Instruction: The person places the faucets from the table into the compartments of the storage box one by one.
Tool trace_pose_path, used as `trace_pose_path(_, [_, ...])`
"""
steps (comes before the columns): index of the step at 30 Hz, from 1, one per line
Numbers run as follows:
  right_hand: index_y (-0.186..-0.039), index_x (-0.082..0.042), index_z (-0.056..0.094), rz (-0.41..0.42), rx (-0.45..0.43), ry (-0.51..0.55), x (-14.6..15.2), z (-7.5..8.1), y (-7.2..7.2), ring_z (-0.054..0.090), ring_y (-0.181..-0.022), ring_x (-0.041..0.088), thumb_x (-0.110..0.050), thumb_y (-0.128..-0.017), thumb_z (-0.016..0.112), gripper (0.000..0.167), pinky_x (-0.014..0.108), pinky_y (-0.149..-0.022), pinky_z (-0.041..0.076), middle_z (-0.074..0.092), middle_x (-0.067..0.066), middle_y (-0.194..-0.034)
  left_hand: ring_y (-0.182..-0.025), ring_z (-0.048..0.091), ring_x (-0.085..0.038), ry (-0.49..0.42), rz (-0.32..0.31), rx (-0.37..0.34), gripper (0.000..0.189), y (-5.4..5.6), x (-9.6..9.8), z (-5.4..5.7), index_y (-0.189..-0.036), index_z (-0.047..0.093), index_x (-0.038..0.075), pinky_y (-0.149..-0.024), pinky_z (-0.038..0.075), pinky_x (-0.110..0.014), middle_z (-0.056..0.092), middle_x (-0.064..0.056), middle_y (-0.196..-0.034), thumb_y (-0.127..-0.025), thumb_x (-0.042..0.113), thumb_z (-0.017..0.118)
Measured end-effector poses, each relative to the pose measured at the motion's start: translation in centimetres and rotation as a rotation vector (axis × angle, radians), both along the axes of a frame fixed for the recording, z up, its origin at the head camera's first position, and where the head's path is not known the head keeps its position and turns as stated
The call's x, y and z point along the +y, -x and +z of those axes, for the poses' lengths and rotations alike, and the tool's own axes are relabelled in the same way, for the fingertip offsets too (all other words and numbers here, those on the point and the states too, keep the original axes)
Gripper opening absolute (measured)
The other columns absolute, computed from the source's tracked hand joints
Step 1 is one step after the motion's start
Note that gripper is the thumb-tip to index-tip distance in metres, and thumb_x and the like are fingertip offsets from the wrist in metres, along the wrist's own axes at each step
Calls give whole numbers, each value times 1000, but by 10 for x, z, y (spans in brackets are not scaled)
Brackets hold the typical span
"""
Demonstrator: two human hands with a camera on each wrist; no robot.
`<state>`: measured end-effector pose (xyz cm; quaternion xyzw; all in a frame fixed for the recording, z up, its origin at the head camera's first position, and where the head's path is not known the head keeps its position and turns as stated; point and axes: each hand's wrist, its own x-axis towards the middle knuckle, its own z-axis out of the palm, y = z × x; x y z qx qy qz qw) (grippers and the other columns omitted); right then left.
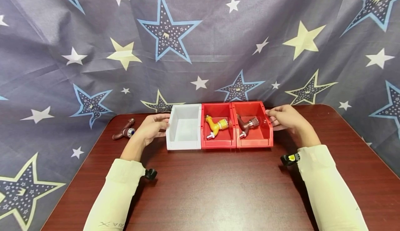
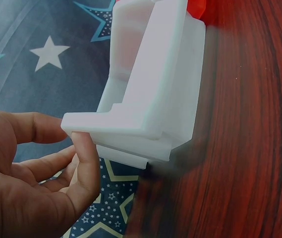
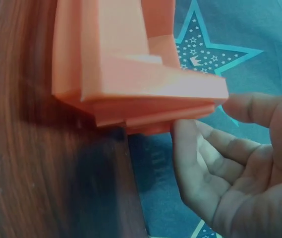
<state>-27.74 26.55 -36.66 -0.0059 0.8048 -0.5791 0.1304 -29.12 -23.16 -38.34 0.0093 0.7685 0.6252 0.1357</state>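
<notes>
Three open-front storage bins stand side by side: a white bin [image 1: 183, 145] on the left, a red bin [image 1: 218, 144] in the middle, an orange-red bin [image 1: 254, 142] on the right. My left hand [image 1: 152, 129] pinches the outer rim of the white bin, thumb and a finger at its edge in the left wrist view. At the other end my right hand [image 1: 287, 119] likewise pinches the orange-red bin's outer rim. Inside the red bin lies a yellow tap [image 1: 215, 125]; a brown tap [image 1: 248, 126] lies in the orange-red one. The white bin holds nothing.
Another brown tap [image 1: 125, 131] lies on the dark wooden table [image 1: 225, 189], left of my left hand. A grey star-patterned cloth [image 1: 212, 64] hangs right behind the bins at the table's far edge.
</notes>
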Motion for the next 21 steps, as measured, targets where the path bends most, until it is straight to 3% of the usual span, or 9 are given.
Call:
trace_pose_path(6, [-136, 20, 47, -2, -29, 68, 2, 3, 0, 69, -72, 12, -9, -105, 47, 43, 34, -72, 61, 71, 4, -83, -102, 65, -21, -6, -11, -6, 55, 0, -1, 0, -152, 44, 0, -78, 58, -30, 50, -26, -146, -98, 0, 55])
trace_pose_path(12, [-138, 19, 46, 8, -70, 114, 6, 1, 0, 68, -73, 11, -1, -100, 54, 44, 30, -72, 60, 73, 1, -86, -99, 65, -18, -2, -27, -11, 54, 1, -3, 2, -152, 45, 1, -82, 58, -34, 52, -25, -144, -99, 2, 55])
trace_pose_path(18, [-139, 18, 45, -3, -86, 147, 7, -1, 1, 66, -70, 8, 0, -99, 58, 46, 29, -74, 60, 72, -2, -83, -92, 64, -15, -13, 2, -4, 49, 1, -17, 9, -152, 43, -2, -82, 59, -33, 65, -6, -124, -104, 7, 52])
trace_pose_path(21, [-139, 18, 44, 2, -83, 154, 7, -2, 1, 66, -70, 7, 0, -99, 58, 46, 28, -73, 60, 72, -2, -83, -92, 63, -15, 45, 34, 42, 49, -2, -27, 15, -152, 43, -1, -80, 59, -32, 63, -1, -119, -105, 11, 52])
